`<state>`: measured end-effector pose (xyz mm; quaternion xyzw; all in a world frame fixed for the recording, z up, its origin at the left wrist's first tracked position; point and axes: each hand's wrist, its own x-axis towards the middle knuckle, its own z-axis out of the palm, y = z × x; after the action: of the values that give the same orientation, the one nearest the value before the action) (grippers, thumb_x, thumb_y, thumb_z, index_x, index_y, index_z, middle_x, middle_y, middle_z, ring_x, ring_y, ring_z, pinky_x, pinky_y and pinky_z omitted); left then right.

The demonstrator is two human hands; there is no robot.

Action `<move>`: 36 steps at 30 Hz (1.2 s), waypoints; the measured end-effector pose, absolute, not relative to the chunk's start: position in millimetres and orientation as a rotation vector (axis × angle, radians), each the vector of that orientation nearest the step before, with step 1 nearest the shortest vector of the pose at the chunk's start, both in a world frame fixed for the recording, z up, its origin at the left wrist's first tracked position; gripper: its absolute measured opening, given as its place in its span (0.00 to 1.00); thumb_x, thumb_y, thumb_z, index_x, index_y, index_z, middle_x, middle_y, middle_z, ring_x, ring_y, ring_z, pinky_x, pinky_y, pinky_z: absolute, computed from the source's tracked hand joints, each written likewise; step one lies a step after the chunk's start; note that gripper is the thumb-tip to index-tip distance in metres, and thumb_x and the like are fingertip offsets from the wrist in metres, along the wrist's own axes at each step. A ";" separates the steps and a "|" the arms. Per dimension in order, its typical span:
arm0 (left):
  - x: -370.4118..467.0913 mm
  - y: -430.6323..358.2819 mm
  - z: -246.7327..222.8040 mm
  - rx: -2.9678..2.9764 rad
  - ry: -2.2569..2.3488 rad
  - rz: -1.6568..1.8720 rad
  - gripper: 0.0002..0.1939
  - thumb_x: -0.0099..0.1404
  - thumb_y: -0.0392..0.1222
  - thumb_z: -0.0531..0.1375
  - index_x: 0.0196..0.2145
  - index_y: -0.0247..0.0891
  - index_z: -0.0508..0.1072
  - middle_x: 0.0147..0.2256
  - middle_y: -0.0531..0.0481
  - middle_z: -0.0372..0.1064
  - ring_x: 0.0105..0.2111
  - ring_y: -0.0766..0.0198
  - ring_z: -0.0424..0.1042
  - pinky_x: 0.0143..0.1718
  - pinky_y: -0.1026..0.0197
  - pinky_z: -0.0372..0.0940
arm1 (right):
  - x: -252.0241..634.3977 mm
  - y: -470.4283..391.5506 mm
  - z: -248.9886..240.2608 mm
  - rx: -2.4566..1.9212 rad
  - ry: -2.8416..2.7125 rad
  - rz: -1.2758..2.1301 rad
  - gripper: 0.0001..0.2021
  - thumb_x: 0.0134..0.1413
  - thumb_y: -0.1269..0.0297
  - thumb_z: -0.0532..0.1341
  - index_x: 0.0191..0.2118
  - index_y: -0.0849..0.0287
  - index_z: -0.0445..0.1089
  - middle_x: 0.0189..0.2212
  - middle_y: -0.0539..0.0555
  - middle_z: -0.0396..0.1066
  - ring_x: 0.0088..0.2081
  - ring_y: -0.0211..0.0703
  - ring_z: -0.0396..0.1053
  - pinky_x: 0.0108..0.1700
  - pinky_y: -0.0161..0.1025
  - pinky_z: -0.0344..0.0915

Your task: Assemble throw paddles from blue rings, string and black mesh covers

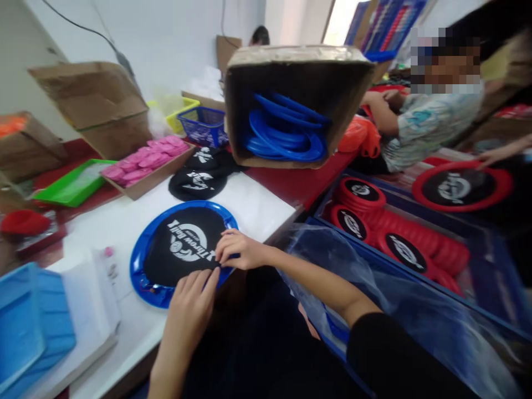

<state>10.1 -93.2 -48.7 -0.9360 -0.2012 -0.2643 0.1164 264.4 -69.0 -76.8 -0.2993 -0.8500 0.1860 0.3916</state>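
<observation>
A blue plastic ring (139, 248) lies on the white tabletop with a black fabric disc (166, 260) across its middle, printed "Throw Ball" in white. My left hand (192, 302) reaches over the ring's near edge, its fingers together and pressing the fabric's rim. From the right, my right hand (243, 249) pinches that same rim, fingertips close to the left ones. Their exact grip is partly hidden. At the lower left of the ring, the fabric edge stands apart from the plastic. Just behind lie more black fabric discs (197, 185).
A cardboard box (236, 111) of blue rings stands behind. Pink packets fill a tray (143, 191) beside a green tray (66, 188). A light-blue bin (37, 327) is at left. Red discs (403, 252) fill a crate at right; a co-worker (432, 122) sits beyond.
</observation>
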 end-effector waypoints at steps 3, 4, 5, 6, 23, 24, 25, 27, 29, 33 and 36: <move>25.1 -99.7 -51.3 -2.708 -0.829 -0.816 0.08 0.76 0.31 0.58 0.48 0.34 0.77 0.38 0.45 0.76 0.37 0.53 0.71 0.38 0.53 0.61 | 262.9 -70.7 -81.4 -0.724 -2.088 0.445 0.06 0.68 0.67 0.67 0.35 0.55 0.76 0.41 0.53 0.84 0.46 0.42 0.80 0.68 0.54 0.55; 29.5 -101.0 -52.7 -2.699 -0.904 -0.838 0.06 0.75 0.31 0.59 0.45 0.35 0.77 0.37 0.45 0.76 0.37 0.54 0.70 0.38 0.53 0.60 | 262.6 -70.9 -82.5 -0.718 -2.078 0.446 0.06 0.67 0.68 0.67 0.36 0.55 0.76 0.41 0.53 0.84 0.46 0.42 0.80 0.68 0.54 0.56; 33.2 -101.9 -54.2 -2.690 -0.965 -0.869 0.05 0.75 0.31 0.60 0.43 0.36 0.77 0.37 0.46 0.75 0.37 0.54 0.70 0.37 0.53 0.60 | 262.2 -71.1 -83.2 -0.718 -2.072 0.451 0.06 0.67 0.67 0.68 0.36 0.55 0.76 0.41 0.53 0.84 0.46 0.43 0.80 0.68 0.55 0.56; 36.3 -102.6 -55.8 -2.681 -1.013 -0.902 0.05 0.75 0.31 0.61 0.41 0.36 0.77 0.36 0.46 0.74 0.37 0.54 0.69 0.37 0.53 0.59 | 261.9 -71.2 -83.6 -0.720 -2.069 0.457 0.06 0.67 0.67 0.68 0.36 0.55 0.76 0.41 0.53 0.84 0.46 0.43 0.80 0.68 0.56 0.57; 40.9 -104.5 -75.9 -2.684 -1.183 -1.293 0.07 0.77 0.36 0.61 0.41 0.39 0.81 0.36 0.47 0.76 0.39 0.59 0.71 0.39 0.56 0.63 | 265.7 -74.0 -77.7 -0.750 -2.072 0.525 0.05 0.66 0.66 0.69 0.36 0.53 0.77 0.40 0.53 0.83 0.47 0.47 0.79 0.66 0.57 0.61; 41.0 -104.3 -76.0 -2.691 -1.190 -1.288 0.07 0.77 0.36 0.61 0.41 0.39 0.81 0.36 0.47 0.77 0.39 0.59 0.71 0.39 0.56 0.63 | 265.8 -74.0 -77.1 -0.752 -2.070 0.528 0.05 0.66 0.66 0.69 0.36 0.53 0.78 0.40 0.53 0.83 0.47 0.47 0.79 0.66 0.57 0.62; 41.0 -104.0 -75.8 -2.701 -1.189 -1.281 0.07 0.77 0.36 0.62 0.41 0.39 0.81 0.36 0.47 0.77 0.39 0.59 0.71 0.39 0.56 0.64 | 265.8 -74.1 -76.6 -0.751 -2.069 0.527 0.05 0.66 0.65 0.69 0.36 0.53 0.78 0.40 0.53 0.83 0.47 0.47 0.79 0.66 0.57 0.62; 41.1 -103.5 -74.7 -2.721 -1.177 -1.267 0.07 0.77 0.36 0.62 0.41 0.39 0.81 0.37 0.47 0.77 0.39 0.59 0.71 0.40 0.56 0.64 | 265.9 -74.2 -76.2 -0.743 -2.070 0.521 0.05 0.66 0.65 0.68 0.36 0.54 0.78 0.40 0.53 0.83 0.47 0.47 0.79 0.66 0.57 0.62; 41.5 -103.3 -73.5 -2.725 -1.165 -1.263 0.08 0.77 0.37 0.62 0.41 0.38 0.81 0.36 0.47 0.77 0.39 0.59 0.71 0.40 0.56 0.65 | 266.0 -74.1 -76.7 -0.739 -2.067 0.516 0.05 0.67 0.65 0.68 0.36 0.54 0.78 0.40 0.53 0.83 0.47 0.47 0.79 0.65 0.58 0.63; 43.1 -104.4 -73.6 -2.677 -1.199 -1.279 0.09 0.77 0.38 0.62 0.40 0.39 0.82 0.36 0.47 0.76 0.38 0.59 0.72 0.40 0.56 0.66 | 265.8 -74.2 -78.9 -0.756 -2.057 0.508 0.05 0.66 0.65 0.68 0.36 0.53 0.78 0.40 0.53 0.83 0.47 0.48 0.79 0.65 0.58 0.64; 43.5 -105.6 -75.7 -2.650 -1.234 -1.295 0.08 0.77 0.38 0.62 0.40 0.39 0.83 0.35 0.46 0.76 0.38 0.59 0.72 0.40 0.56 0.67 | 265.7 -74.8 -79.3 -0.756 -2.064 0.495 0.05 0.66 0.67 0.68 0.35 0.53 0.78 0.40 0.53 0.83 0.47 0.48 0.79 0.65 0.59 0.64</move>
<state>43.5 -105.6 -75.7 -0.8285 -0.3858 -0.4050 -0.0280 265.7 -74.8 -79.3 -0.3031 -0.8272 0.1984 0.4296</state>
